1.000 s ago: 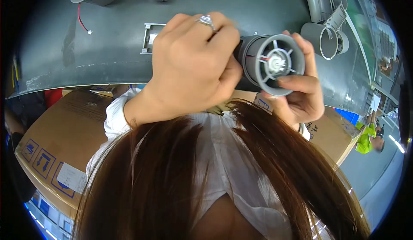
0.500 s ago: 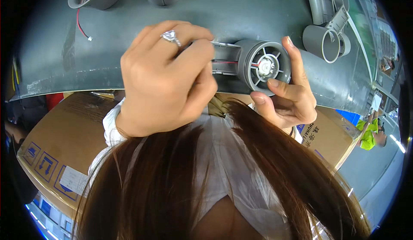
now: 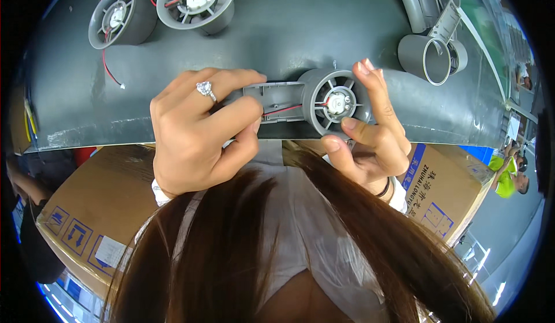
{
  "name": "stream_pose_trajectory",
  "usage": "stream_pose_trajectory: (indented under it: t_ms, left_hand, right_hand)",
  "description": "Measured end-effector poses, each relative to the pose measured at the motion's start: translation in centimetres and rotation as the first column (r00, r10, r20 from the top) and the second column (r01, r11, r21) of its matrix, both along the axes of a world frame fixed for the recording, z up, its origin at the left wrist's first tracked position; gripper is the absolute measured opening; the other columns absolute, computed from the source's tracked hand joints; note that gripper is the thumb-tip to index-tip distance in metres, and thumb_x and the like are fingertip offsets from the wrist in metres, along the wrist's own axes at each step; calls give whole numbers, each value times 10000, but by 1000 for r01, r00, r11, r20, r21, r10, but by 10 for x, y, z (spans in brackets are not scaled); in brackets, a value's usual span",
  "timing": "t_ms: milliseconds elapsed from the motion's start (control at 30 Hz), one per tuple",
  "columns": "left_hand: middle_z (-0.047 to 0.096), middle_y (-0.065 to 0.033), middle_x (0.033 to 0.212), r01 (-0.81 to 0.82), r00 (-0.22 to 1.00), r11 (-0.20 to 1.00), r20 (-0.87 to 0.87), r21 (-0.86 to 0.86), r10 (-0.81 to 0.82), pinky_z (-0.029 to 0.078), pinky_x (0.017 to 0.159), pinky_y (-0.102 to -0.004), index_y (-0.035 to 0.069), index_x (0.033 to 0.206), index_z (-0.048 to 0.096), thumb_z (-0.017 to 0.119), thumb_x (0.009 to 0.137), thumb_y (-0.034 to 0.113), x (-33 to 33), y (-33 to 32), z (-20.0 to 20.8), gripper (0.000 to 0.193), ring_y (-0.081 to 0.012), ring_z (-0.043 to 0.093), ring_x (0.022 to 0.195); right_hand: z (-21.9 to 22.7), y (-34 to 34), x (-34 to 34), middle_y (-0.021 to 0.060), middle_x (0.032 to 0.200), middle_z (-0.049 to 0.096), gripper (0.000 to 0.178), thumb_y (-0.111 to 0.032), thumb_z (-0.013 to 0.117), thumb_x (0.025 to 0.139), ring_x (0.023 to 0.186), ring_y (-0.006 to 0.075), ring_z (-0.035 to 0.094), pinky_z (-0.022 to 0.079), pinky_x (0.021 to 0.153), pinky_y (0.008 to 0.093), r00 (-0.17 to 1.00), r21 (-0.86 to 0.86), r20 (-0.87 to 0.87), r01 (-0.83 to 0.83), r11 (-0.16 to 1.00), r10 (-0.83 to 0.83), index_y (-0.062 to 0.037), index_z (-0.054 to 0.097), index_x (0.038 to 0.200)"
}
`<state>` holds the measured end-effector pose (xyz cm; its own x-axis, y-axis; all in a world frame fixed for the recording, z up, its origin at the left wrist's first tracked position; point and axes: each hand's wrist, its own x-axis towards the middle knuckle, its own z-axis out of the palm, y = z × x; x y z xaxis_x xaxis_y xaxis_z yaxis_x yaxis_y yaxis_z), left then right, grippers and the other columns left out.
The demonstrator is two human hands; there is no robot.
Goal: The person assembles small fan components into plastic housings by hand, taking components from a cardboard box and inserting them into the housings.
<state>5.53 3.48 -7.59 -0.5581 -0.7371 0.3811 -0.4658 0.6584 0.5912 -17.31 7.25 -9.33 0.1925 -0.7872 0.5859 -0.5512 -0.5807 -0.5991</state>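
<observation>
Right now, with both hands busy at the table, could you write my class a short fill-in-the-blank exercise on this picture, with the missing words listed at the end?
1. A shiny ring is worn on the person's ____ hand.
2. The wire showing between the hands is coloured ____.
3. The right hand touches the round gray case, and the motor in its middle is ____.
4. The brown box at the left, below the table's edge, is made of ____.

Missing words: left; red; white; cardboard.

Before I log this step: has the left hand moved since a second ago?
Yes: the left hand has moved left, farther from the short grey tube.
</observation>
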Motion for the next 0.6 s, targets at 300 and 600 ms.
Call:
stream_pose_trajectory:
  t_ms: [300,600]
  left_hand:
    - [664,-86,874,35,998,999,-52,-9,-35,426,496,-299,57,673,589,630,557,28,-2,-5,-5,126,-212,554,544]
    - [676,-154,901,52,998,998,-17,-26,-52,445,494,-327,34,664,576,624,633,58,-2,-5,16,62,-240,565,547]
  right_hand:
    - [-7,-4,1,341,1029,610,303,-155,791,606,807,408,670,548,703,417,990,-66,141,7,998,2,0,532,636]
    - [3,-1,-7,374,1081,579,288,-135,791,648,893,431,662,553,713,375,990,-108,131,-42,993,56,14,561,738]
